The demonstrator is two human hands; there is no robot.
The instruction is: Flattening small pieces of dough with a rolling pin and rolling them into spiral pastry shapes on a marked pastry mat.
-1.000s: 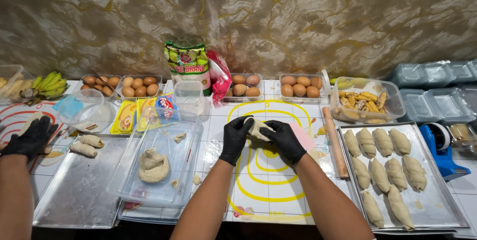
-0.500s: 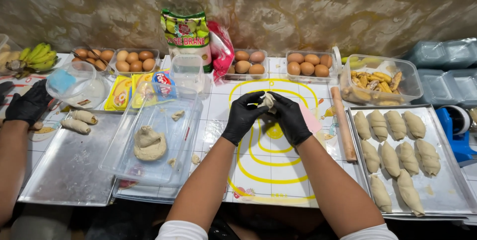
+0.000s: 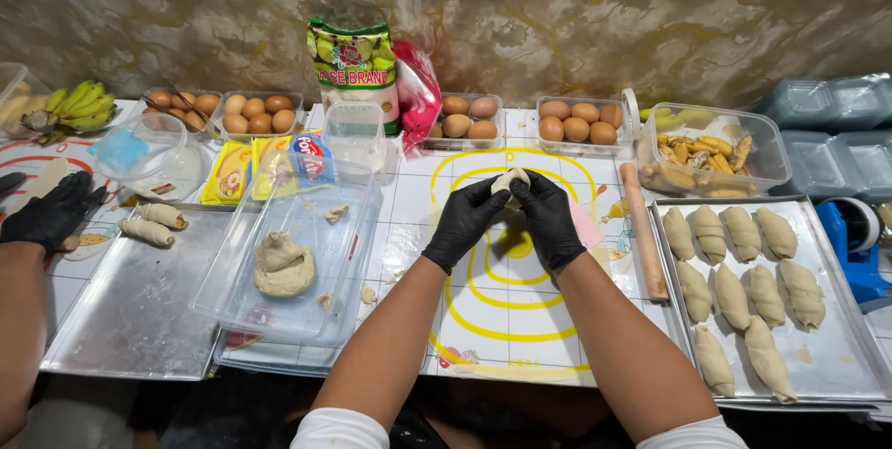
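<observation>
Seen from my head camera, my left hand and right hand, both in black gloves, close together around a small piece of dough at the centre of the frame, fingertips pinching it from both sides just above the white mat with yellow rings. At the right of the frame, a metal tray already carries eleven shaped dough pieces in rows, with bare room left along its lower right. Left of centre, a clear plastic tub holds one lump of raw dough, so more shaping appears to remain. A rolling pin lies between mat and tray, and a clear box of fried banana pieces sits at upper right. Egg trays line the back. At far left, another person's gloved hand rests near two rolled pieces beside a second metal tray.
</observation>
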